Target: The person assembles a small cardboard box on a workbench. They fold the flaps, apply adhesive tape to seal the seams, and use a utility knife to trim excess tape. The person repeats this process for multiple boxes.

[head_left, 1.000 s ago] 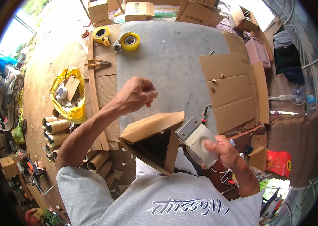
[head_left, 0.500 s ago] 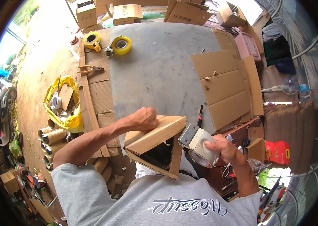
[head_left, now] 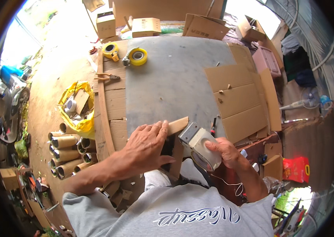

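A box with a light wood-coloured top face (head_left: pixel 178 125) stands against my body at the near edge of the grey table (head_left: pixel 167 87). My left hand (head_left: pixel 145 140) lies over its left part, fingers stretched out and thumb apart, hiding much of it. Below the top face the dark inside shows. Held in my right hand (head_left: pixel 228 152) is a white tape dispenser (head_left: pixel 204 149) with a toothed metal cutter, its front end close to the box's right corner. Whether cutter and box touch, I cannot tell. Just beyond the dispenser lies a slim black-and-red tool (head_left: pixel 213 125).
Cardboard sheets (head_left: pixel 238 94) cover the table's right side. At the far left are a yellow tape roll (head_left: pixel 138 57), another tape roll (head_left: pixel 110 49) and pliers (head_left: pixel 109 77). A yellow bag (head_left: pixel 84 124) and several cardboard tubes (head_left: pixel 65 141) sit left of the table.
My left hand has gone from a closed fist on the box to stretched fingers, nearer my body. The box's top face has tilted and shows less. The dispenser has shifted slightly left.
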Tool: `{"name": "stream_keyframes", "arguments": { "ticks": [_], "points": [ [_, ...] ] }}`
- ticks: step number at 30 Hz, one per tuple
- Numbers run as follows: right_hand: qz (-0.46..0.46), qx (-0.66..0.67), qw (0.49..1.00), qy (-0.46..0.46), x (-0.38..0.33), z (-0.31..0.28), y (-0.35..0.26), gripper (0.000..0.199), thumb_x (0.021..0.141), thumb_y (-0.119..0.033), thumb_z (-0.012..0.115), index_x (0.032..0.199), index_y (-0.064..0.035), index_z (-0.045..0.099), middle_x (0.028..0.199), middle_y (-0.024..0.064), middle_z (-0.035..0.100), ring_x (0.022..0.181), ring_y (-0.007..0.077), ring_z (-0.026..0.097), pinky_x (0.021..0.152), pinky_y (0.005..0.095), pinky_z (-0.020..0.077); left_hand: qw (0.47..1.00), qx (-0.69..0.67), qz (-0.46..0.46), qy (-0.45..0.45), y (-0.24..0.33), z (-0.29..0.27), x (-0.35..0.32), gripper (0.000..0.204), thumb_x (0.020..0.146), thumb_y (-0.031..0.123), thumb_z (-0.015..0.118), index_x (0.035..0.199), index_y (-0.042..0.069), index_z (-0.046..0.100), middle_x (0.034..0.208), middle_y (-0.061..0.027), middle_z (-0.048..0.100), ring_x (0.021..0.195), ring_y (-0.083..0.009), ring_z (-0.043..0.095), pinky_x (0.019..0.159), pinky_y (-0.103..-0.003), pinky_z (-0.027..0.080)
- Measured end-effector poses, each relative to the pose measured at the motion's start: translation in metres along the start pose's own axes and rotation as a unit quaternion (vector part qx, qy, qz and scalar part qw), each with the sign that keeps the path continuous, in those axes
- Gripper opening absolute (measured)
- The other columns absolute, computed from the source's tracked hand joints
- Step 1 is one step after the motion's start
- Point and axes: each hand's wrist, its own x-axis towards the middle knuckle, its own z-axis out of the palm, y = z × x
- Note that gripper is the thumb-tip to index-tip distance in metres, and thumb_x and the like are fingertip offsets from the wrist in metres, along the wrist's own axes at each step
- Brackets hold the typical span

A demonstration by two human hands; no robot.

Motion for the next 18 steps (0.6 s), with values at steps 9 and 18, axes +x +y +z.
{"name": "stream_keyframes", "arguments": {
  "ticks": [9, 18],
  "points": [
    [-0.082, -0.037, 0.994, -0.058, 0.002, -0.009, 0.030, 0.055, 0.101, -0.049, 0.061, 0.099, 0.0053, 0.066, 0.079, 0.0135, 0.068, 0.063, 0.0204, 0.068, 0.057, 0.0323, 0.0553, 0.957, 0.105, -0.116, 0.244, 0.057, 0.080, 0.007, 0.106, 0.072, 0.045, 0.079, 0.149, -0.014, 0.037, 0.156, -0.0348, 0.037, 0.150, -0.0433, 0.034, 0.126, -0.054, 0.017],
    [-0.059, -0.017, 0.992, -0.114, -0.008, -0.022, 0.039, 0.058, 0.102, -0.049, 0.060, 0.114, 0.0076, 0.063, 0.090, 0.0129, 0.069, 0.071, 0.0200, 0.068, 0.062, 0.0337, 0.0583, 0.944, 0.197, -0.151, 0.217, 0.082, 0.087, 0.000, 0.108, 0.069, 0.045, 0.080, 0.150, -0.013, 0.038, 0.158, -0.0325, 0.037, 0.152, -0.0387, 0.033, 0.128, -0.054, 0.011]
  ]
}}
